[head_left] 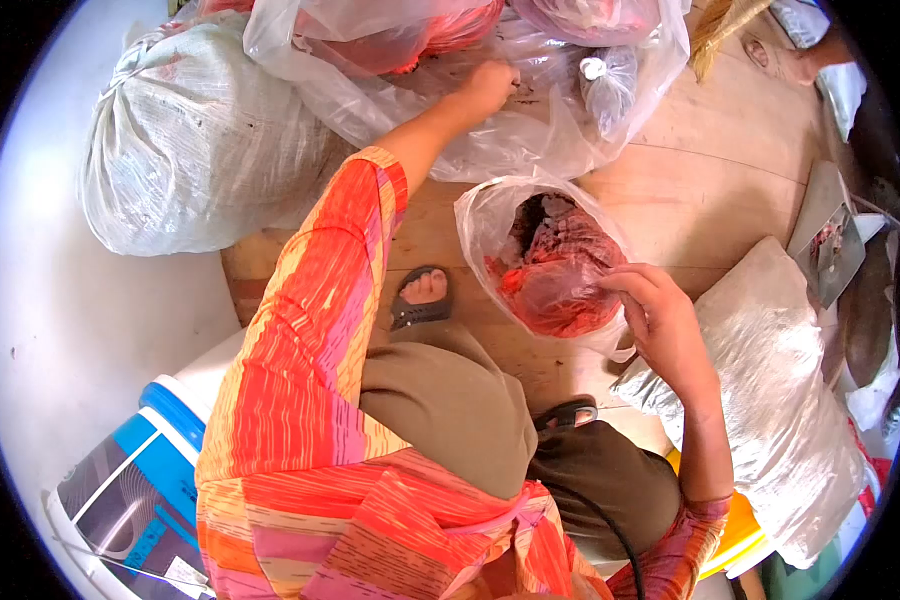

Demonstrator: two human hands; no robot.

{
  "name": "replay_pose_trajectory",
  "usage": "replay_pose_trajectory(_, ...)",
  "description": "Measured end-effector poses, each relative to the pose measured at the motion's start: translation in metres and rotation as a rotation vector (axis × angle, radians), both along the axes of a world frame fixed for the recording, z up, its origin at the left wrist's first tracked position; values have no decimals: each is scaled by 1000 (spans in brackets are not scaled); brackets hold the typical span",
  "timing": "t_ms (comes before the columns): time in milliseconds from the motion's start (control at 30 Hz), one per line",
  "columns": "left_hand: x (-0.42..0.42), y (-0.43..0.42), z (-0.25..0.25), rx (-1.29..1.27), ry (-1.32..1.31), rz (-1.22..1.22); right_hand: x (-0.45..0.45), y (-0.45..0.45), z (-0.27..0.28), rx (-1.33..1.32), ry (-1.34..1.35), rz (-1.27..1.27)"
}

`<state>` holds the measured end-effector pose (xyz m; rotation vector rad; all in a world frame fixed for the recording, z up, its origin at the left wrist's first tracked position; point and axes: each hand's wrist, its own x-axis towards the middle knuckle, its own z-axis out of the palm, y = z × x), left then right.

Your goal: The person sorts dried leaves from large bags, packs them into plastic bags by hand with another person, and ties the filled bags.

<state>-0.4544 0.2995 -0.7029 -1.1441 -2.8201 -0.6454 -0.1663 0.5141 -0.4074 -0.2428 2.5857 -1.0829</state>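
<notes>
My left hand [490,88] reaches out over a large clear plastic bag [560,150] spread on the floor, its fingers drawn together. What they hold, if anything, is too small to make out. Nearer to me stands an open clear plastic bag [485,215] with red and dark, crumpled contents [570,255]. At its right side my right hand [658,312] pinches the thin plastic between thumb and fingers. Filled bags with red contents [460,28] and a small knotted clear bag [610,90] lie on the large plastic.
A stuffed white woven sack [180,150] stands at the left, and another pale sack [770,390] lies at the right. A blue-rimmed bucket [135,480] is at lower left. A grey dustpan-like piece [828,235] leans at far right. Wooden boards [740,150] form the floor.
</notes>
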Motion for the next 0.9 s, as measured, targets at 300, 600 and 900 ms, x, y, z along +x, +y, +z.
replay_pose_trajectory(300, 37, 0, 129, 308, -647, 220, 42, 16, 3, 14, -133, -35)
replay_pose_trajectory(600, 183, -1, 243, 36, -374, -374, 55, 10, -33, 251, 190, 18)
replay_pose_trajectory(900, 206, -4, 178, -278, -336, -286, 45, -10, -61, 274, 392, 175)
